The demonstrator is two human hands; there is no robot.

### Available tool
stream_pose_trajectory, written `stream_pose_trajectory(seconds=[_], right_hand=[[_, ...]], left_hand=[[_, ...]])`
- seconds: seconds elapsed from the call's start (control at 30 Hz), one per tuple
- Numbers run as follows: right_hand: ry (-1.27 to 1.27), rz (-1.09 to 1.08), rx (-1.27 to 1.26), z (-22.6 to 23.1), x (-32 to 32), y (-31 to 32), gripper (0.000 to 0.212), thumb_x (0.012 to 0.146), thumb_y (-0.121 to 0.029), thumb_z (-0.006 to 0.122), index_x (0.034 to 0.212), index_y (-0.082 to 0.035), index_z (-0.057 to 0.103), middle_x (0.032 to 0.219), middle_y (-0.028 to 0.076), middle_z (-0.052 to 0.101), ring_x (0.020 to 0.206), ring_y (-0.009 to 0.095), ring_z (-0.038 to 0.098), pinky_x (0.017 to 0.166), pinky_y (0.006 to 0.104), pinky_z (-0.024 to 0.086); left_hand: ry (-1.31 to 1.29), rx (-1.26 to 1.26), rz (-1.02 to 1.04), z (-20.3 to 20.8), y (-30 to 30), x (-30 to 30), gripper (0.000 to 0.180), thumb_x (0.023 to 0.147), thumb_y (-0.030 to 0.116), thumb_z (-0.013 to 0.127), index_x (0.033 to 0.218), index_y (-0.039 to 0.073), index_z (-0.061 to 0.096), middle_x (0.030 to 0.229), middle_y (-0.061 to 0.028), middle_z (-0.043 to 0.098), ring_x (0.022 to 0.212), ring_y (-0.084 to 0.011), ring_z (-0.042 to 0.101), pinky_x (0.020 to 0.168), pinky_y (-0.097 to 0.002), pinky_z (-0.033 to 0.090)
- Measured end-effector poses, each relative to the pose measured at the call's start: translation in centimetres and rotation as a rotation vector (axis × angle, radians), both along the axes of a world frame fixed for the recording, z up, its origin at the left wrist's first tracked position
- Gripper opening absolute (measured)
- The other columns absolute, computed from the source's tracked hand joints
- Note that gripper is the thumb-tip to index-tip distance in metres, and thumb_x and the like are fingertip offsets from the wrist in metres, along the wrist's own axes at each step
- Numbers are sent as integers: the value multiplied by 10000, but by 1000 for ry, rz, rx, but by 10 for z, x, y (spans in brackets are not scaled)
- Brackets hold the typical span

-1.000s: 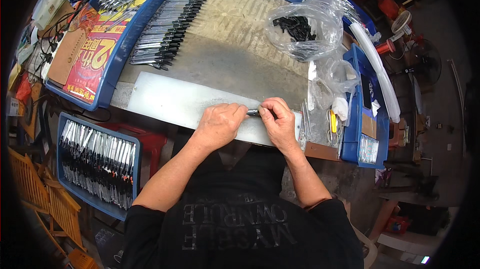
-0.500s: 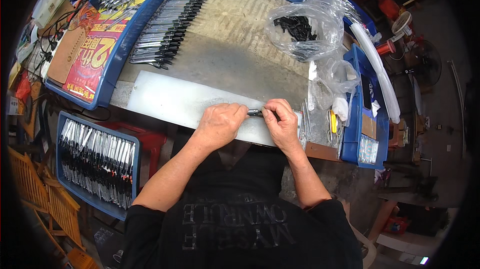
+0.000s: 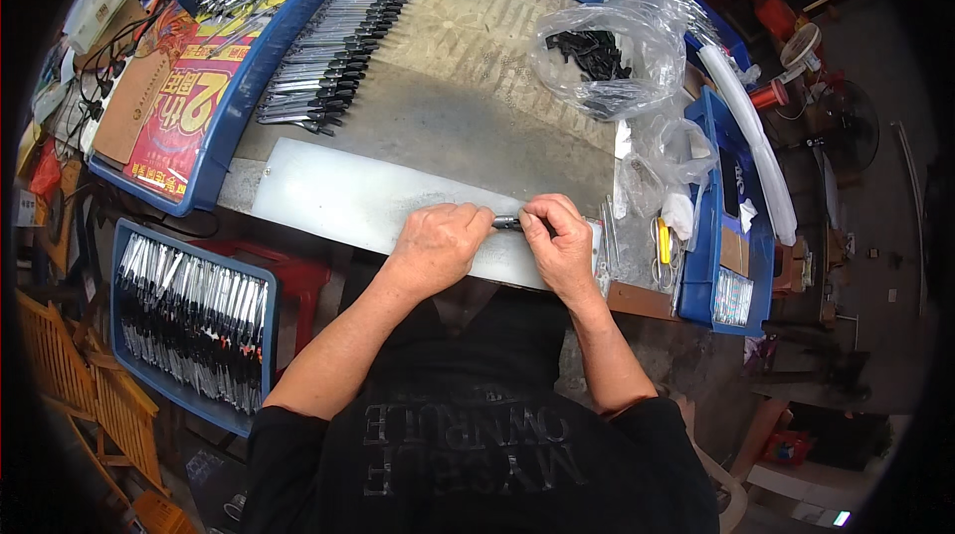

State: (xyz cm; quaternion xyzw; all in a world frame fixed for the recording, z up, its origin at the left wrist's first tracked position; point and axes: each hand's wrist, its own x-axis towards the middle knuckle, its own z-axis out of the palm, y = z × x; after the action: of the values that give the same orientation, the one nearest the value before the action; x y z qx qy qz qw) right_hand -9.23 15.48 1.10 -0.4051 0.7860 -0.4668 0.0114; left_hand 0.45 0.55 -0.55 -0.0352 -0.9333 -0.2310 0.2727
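Observation:
Over a long whitish board (image 3: 328,186) at the table's near edge, both my hands hold one pen (image 3: 506,223) with a black section showing between them. My left hand (image 3: 443,244) is closed around its left part, which the fingers hide. My right hand (image 3: 560,248) pinches its right end between thumb and fingers; what lies under those fingertips cannot be made out. Up and to the left on the table, a row of clear pens with black ends (image 3: 328,57) lies side by side.
A clear plastic bag (image 3: 652,47) with black pieces (image 3: 587,55) lies at the far right. Beside my right hand are thin metal rods (image 3: 609,236) and a yellow-handled tool (image 3: 664,241). Blue trays (image 3: 211,171) flank the table; another pen-filled tray (image 3: 271,335) stands lower left.
Both hands stay in nearly the same place, still gripping the pen. The dark section between them looks slightly different, as if turned a little. Nothing else has visibly moved.

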Motion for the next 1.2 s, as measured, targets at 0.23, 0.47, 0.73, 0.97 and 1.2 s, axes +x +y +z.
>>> stream_pose_trajectory(seconds=[0.23,0.47,0.73,0.97,1.2], right_hand=[[44,-5,-8,6,1,2,44,734,3,596,773,-5,577,752,99,579,714,244,539,645,326,434],[306,101,72,13,-5,2,106,670,28,616,761,-7,573,754,102,558,715,265,524,632,347,433],[245,84,56,17,4,0,111,678,32,620,763,0,556,716,104,533,656,266,499,599,350,417],[255,84,65,12,10,-4,100,686,29,618,758,-1,556,694,106,519,643,270,497,588,355,411],[298,89,134,13,11,-6,97,678,33,612,745,-6,553,691,105,513,649,273,493,601,360,411]], left_hand=[[6,-4,-4,0,0,0,156,741,158,629,818,44,555,613,-58,509,570,-214,570,494,-335,452],[17,1,-2,-1,0,0,163,733,155,634,819,41,554,613,-58,508,570,-216,566,495,-334,452],[7,-17,12,0,1,0,168,727,154,638,821,40,559,610,-60,505,565,-211,565,494,-328,454],[10,-41,15,-4,1,0,169,719,153,639,813,41,554,606,-60,500,554,-212,560,484,-330,449],[21,-56,17,-5,2,1,162,716,144,637,798,42,542,598,-61,490,543,-209,555,479,-328,447]])
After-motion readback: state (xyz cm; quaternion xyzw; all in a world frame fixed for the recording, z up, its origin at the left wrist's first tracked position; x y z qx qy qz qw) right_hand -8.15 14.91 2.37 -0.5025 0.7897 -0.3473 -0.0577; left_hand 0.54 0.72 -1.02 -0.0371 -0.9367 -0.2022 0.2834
